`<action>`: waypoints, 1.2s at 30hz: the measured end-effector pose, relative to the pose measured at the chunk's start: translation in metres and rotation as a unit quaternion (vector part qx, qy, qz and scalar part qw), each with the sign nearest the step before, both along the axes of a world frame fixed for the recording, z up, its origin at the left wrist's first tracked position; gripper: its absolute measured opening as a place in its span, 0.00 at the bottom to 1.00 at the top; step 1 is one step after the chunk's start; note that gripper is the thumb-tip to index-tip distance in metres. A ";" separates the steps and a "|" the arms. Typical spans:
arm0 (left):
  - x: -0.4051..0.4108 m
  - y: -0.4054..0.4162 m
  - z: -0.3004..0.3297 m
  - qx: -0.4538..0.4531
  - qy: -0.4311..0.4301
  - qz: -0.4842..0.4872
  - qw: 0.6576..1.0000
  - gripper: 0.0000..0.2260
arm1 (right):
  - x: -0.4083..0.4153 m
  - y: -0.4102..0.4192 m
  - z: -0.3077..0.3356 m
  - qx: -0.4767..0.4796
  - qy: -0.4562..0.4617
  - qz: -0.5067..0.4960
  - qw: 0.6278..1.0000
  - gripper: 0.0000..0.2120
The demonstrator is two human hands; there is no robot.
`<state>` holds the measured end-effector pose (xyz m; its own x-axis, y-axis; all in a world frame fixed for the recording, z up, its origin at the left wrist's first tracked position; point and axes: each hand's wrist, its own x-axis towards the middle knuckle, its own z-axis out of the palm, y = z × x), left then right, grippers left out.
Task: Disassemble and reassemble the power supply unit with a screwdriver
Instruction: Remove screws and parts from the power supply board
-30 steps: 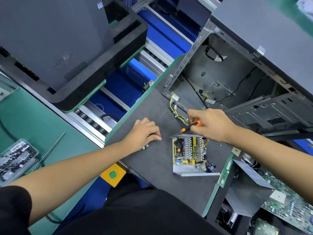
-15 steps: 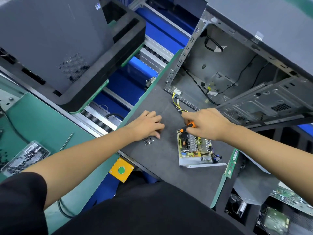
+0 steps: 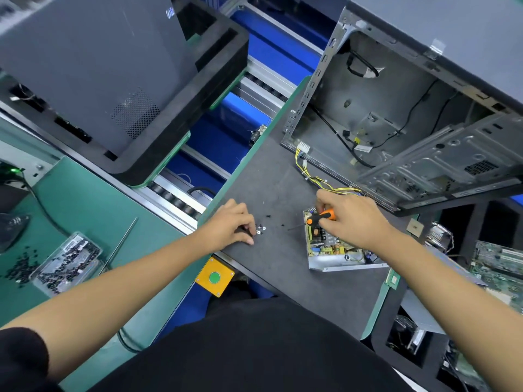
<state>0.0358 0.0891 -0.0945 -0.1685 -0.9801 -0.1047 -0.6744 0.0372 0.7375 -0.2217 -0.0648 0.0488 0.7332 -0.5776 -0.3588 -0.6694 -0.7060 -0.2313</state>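
The opened power supply unit (image 3: 334, 250) lies on the dark mat (image 3: 277, 179), its circuit board exposed and yellow wires (image 3: 314, 179) running off toward the far side. My right hand (image 3: 351, 219) grips an orange-and-black screwdriver (image 3: 319, 217) above the unit's near-left corner, the thin shaft pointing left. My left hand (image 3: 229, 224) rests on the mat with fingers curled down over a small cluster of loose screws (image 3: 260, 230); whether it pinches one is hidden. Two more black screws (image 3: 268, 216) lie apart to the right.
An open computer case (image 3: 396, 114) stands at the far right of the mat. A closed grey tower (image 3: 93, 72) sits in a black tray at left. A box of black parts (image 3: 65, 263) and a thin rod (image 3: 121, 241) lie on the green bench. A yellow button box (image 3: 215, 277) is at the front edge.
My left hand has slid back toward me onto the loose screws. My right hand with the screwdriver stays over the unit; the shaft now points left over the mat. The camera view shifted.
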 end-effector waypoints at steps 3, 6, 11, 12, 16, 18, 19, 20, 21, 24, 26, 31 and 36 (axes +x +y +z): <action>-0.005 0.002 -0.004 -0.023 -0.012 0.015 1.000 0.10 | -0.009 0.006 -0.002 0.012 -0.022 -0.054 0.998 0.09; -0.005 0.003 -0.007 -0.029 -0.024 0.016 0.999 0.08 | -0.016 0.009 -0.002 0.019 -0.040 -0.102 0.994 0.09; -0.007 0.005 -0.002 -0.016 0.020 0.033 0.999 0.06 | -0.024 0.013 0.000 0.036 -0.066 -0.147 0.986 0.08; -0.010 0.004 0.000 -0.006 0.041 0.049 0.998 0.05 | -0.025 0.013 0.001 0.043 -0.075 -0.158 0.984 0.08; -0.028 -0.003 0.010 0.075 0.184 0.147 0.969 0.04 | -0.027 0.016 0.003 0.073 -0.116 -0.210 0.968 0.10; -0.035 -0.011 0.013 0.094 0.231 0.165 0.954 0.05 | -0.026 0.017 0.005 0.084 -0.131 -0.222 0.963 0.10; -0.037 -0.015 0.015 0.102 0.250 0.164 0.949 0.05 | -0.025 0.017 0.007 0.090 -0.138 -0.225 0.960 0.10; -0.039 -0.019 0.017 0.111 0.267 0.160 0.944 0.04 | -0.024 0.017 0.009 0.096 -0.145 -0.227 0.958 0.10; -0.040 -0.023 0.018 0.119 0.276 0.154 0.941 0.04 | -0.024 0.017 0.011 0.099 -0.150 -0.227 0.957 0.10; -0.045 -0.031 0.019 0.143 0.293 0.144 0.934 0.01 | -0.022 0.017 0.016 0.102 -0.160 -0.231 0.954 0.10; -0.049 -0.034 0.018 0.155 0.311 0.158 0.924 0.03 | -0.021 0.017 0.019 0.105 -0.166 -0.238 0.951 0.10; -0.051 -0.037 0.022 0.153 0.322 0.157 0.921 0.01 | -0.020 0.016 0.023 0.118 -0.172 -0.248 0.946 0.08; -0.052 -0.040 0.027 0.155 0.333 0.125 0.922 0.01 | -0.019 0.016 0.024 0.129 -0.174 -0.260 0.941 0.09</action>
